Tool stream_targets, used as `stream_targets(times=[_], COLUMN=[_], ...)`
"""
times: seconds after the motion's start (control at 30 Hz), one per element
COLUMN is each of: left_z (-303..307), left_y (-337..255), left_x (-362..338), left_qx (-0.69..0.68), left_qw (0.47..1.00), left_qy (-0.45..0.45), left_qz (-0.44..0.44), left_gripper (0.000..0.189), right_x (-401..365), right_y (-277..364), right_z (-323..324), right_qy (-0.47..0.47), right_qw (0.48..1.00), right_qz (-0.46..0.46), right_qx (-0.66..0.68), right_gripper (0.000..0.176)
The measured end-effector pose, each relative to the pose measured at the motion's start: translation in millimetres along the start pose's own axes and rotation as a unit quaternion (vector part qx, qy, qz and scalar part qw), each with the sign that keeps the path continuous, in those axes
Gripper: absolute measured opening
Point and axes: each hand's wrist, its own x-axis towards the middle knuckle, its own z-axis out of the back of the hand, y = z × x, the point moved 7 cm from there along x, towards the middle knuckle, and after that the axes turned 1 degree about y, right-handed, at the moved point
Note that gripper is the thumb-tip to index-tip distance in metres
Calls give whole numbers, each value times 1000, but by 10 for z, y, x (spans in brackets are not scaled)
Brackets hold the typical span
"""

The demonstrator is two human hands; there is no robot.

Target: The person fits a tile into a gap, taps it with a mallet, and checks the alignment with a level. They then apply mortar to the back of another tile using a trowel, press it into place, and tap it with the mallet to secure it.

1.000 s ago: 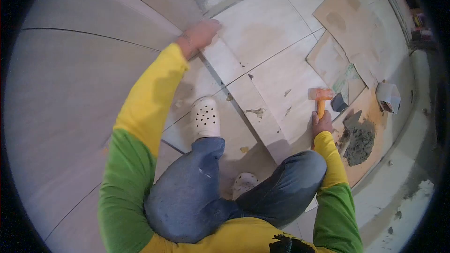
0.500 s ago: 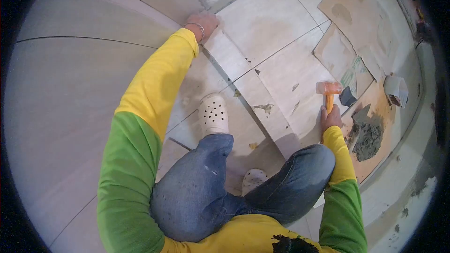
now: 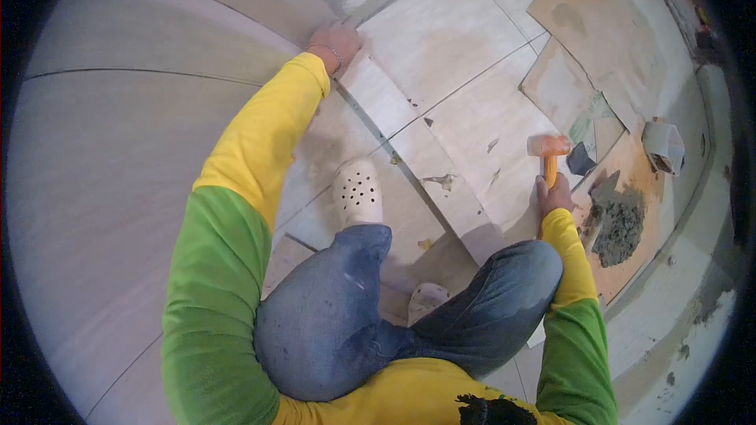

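My left hand (image 3: 335,44) rests at the far end of a long narrow tile strip (image 3: 378,98), by the corner of the tiled wall (image 3: 142,149). Its fingers are partly hidden, and I cannot make out whether they grip the strip. On the right, my right hand (image 3: 556,194) is closed around the orange handle of a mallet (image 3: 549,146). The mallet's head lies over the floor tiles, left of a small dark piece (image 3: 581,159). A gap runs along the near side of the strip.
Grey mortar (image 3: 618,228) lies on a brown board (image 3: 642,165) at the right, beside a white container (image 3: 664,147). Cardboard sheets (image 3: 594,24) cover the back right. Small debris (image 3: 441,181) dots the tiles. My white shoes (image 3: 358,193) are below the strip.
The view has shifted slightly. Both hands keep nearly the same places, and the mallet remains in my right hand.
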Motion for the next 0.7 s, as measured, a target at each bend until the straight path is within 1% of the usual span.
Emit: stream_targets(times=[0.03,0.1,0.17,0.23,0.33,0.4,0.43,0.5,0.53,0.6,0.7], left_z=[22,-28,-82,-111,-138,-77,-75,42,22,-57,-119], left_y=[-8,4,41,40,46,4,-20,-146,-157,-193,-184], left_x=[5,25,69,141,138,13,-35,-87,-97,-103,-115], left_qx=[2,18,18,17,28,-21,-22,-29,-31,-5,-5], left_qw=[1000,998,999,999,999,999,999,992,992,996,997], left_qy=[-3,-53,-42,-31,-18,-2,-1,-115,-114,-78,-72], left_qz=[-1,-25,-30,-33,-4,45,46,-35,-34,-36,-36], left_gripper=[26,25,24,24,24,26,26,29,29,34,37], right_x=[-5,6,-2,-16,-21,-25,-20,-16,-19,5,1], right_y=[10,-31,-30,20,63,41,31,36,33,2,-1], right_z=[25,-4,-12,15,36,7,-4,-9,-6,-25,-45], right_qy=[12,6,0,-1,6,5,2,-2,-6,1,-1], right_qw=[1000,1000,1000,1000,1000,1000,1000,1000,1000,1000,1000], right_qz=[-19,-15,-12,-14,-30,-26,-23,-24,-25,-22,-21], right_qx=[-4,-8,-11,18,1,0,1,-7,-15,-12,-17], right_gripper=[44,44,44,43,43,43,43,43,43,43,43])
